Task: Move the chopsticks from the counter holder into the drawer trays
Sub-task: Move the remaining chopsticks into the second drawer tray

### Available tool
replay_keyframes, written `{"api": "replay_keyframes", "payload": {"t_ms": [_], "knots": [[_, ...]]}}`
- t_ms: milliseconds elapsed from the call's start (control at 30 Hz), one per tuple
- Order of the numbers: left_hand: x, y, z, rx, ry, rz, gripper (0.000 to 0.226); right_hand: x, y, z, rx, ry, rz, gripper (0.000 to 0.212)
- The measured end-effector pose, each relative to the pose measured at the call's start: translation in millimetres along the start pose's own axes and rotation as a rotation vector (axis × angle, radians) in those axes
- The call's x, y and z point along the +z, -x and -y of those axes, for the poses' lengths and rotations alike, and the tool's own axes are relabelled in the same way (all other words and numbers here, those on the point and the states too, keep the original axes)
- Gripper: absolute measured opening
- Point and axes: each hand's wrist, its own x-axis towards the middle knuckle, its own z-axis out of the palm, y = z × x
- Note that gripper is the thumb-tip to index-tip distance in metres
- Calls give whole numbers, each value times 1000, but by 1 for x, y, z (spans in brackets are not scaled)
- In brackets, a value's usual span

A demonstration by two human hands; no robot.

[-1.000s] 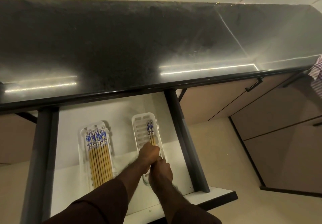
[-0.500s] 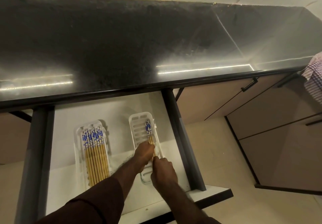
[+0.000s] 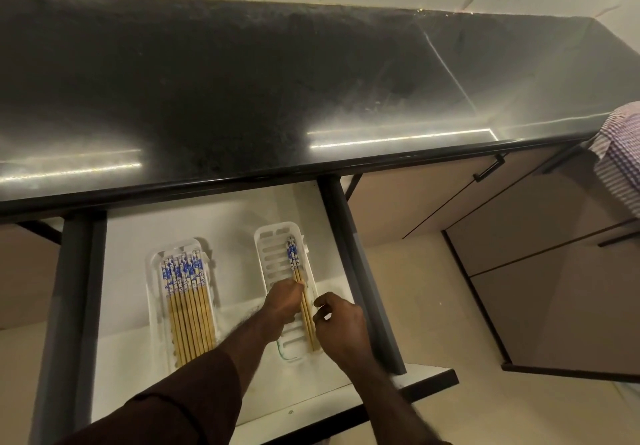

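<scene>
Inside the right tray (image 3: 268, 257), chopsticks (image 3: 303, 301) lie between both hands: left hand (image 3: 282, 302) curled touching them, right hand (image 3: 341, 321) loosely open beside, empty.

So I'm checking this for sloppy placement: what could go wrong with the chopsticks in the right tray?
The chopsticks lie along the right tray's right edge; a nudge from the left hand or right hand could skew them or push them onto the rim. The tray's long slots might also catch a tip.
</scene>
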Motion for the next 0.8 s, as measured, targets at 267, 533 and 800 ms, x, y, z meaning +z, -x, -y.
{"api": "replay_keyframes", "payload": {"t_ms": [267, 533, 800], "knots": [[-25, 23, -6, 86, 21, 36, 21, -10, 12, 18, 26, -119, -113, 24], [-64, 75, -17, 197, 91, 69, 23, -20, 38, 58, -3, -348, -207, 21], [-96, 157, -31, 396, 209, 50, 23, -54, 89, 111, -174, -473, -246, 22]]}}
